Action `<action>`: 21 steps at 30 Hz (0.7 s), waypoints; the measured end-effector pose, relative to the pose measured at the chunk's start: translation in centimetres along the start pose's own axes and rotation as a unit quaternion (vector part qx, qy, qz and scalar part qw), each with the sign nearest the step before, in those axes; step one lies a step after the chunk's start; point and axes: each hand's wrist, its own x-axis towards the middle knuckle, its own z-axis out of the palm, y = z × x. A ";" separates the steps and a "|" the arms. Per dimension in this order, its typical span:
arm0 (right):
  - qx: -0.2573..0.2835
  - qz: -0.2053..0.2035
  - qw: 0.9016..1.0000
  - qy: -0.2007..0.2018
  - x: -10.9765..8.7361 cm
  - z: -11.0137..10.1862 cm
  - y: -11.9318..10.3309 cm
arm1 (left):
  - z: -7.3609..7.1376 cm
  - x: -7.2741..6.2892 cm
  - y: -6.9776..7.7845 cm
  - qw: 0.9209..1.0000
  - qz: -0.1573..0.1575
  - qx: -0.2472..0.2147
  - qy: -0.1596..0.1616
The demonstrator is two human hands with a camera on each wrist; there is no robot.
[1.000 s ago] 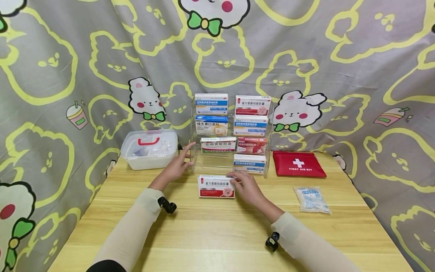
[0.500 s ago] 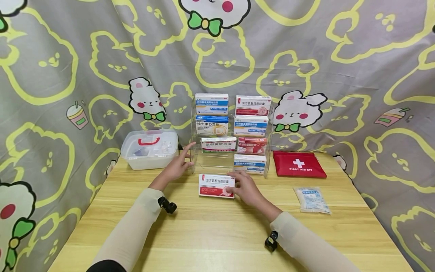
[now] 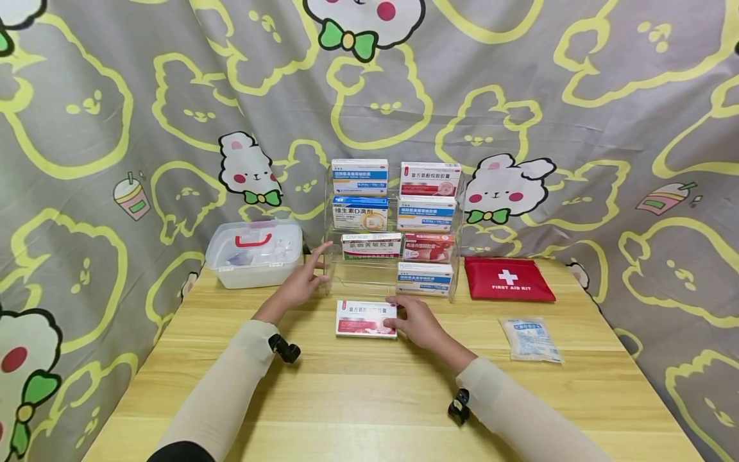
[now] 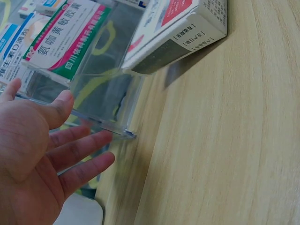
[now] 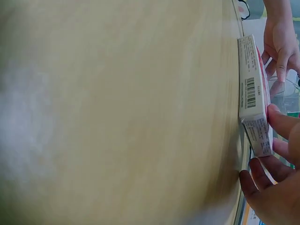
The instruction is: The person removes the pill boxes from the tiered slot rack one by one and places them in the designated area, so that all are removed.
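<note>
Grey cloth (image 3: 381, 128) printed with yellow animal outlines hangs behind a wood-grained tabletop (image 3: 346, 398). Close to its far edge, around the middle, stands a clear rack (image 3: 364, 282) of four tiers, stocked with medicine boxes. Its left column holds, from the top, a blue-and-white box (image 3: 360, 178), a vitamin box (image 3: 360, 215) marked 维生素D滴剂, and a green-edged box (image 4: 65, 37) lettered 氨咖黄敏胶囊. Down the right column come a red-and-white box (image 3: 430, 179), a second blue-and-white box (image 3: 425, 215), a red box (image 3: 428, 249) and a third blue-and-white box (image 3: 424, 278).

By the tabletop's far left corner I see a translucent lidded tub (image 3: 248, 278) with a red handle (image 3: 253, 240); its contents are too blurred to name. Toward the far right corner lies a red pouch (image 3: 485, 285) printed FIRST AID KIT, and in front of it, toward the right edge, a printed sachet (image 3: 530, 340).

Just in front of the rack, the person's right hand (image 3: 420, 323) pinches the right end of a carton (image 3: 358, 326) lettered 复方氨酚烷胺胶囊, its face tilted back; one side carries a barcode (image 5: 251, 92), another reads 生产日期. Their left hand (image 3: 296, 286) has its fingers spread apart at the rack's left side; I cannot tell whether they touch it.
</note>
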 end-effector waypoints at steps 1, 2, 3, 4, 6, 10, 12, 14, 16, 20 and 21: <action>-0.003 -0.003 1.000 -0.004 0.0 0.0 0.1 | 0.0 0.0 0.0 1.000 0.000 0.000 0.000; -0.007 -0.006 1.000 -0.006 0.1 0.0 0.2 | 0.0 0.0 0.0 1.000 0.001 0.000 -0.001; -0.009 -0.008 1.000 -0.009 0.1 0.0 0.3 | 0.0 0.0 0.0 1.000 0.002 0.000 0.000; -0.012 -0.011 1.000 -0.012 0.1 0.0 0.3 | 0.0 -0.1 0.0 1.000 0.002 0.000 0.000; -0.014 -0.010 1.000 -0.018 0.2 0.0 0.4 | 0.0 -0.1 0.0 1.000 0.002 -0.002 0.001; -0.020 -0.006 0.999 -0.030 0.2 -0.1 0.5 | 0.0 0.0 0.0 1.000 0.000 -0.005 0.001; -0.022 -0.006 0.999 -0.035 0.2 -0.1 0.6 | 0.0 0.0 0.0 1.000 -0.002 -0.005 0.000; -0.022 -0.005 0.999 -0.038 0.1 -0.2 0.5 | 0.0 0.0 0.0 1.000 -0.001 -0.003 0.000; -0.022 -0.010 0.999 -0.035 -0.1 -0.3 0.4 | -0.1 0.0 0.1 1.000 -0.001 -0.002 0.000; -0.024 -0.025 0.999 -0.017 -0.7 -0.3 -0.3 | -0.1 0.0 0.1 1.000 0.000 -0.002 0.000; -0.025 -0.029 0.999 -0.014 -0.9 -0.3 -0.5 | -0.1 0.0 0.1 1.000 0.000 -0.002 0.000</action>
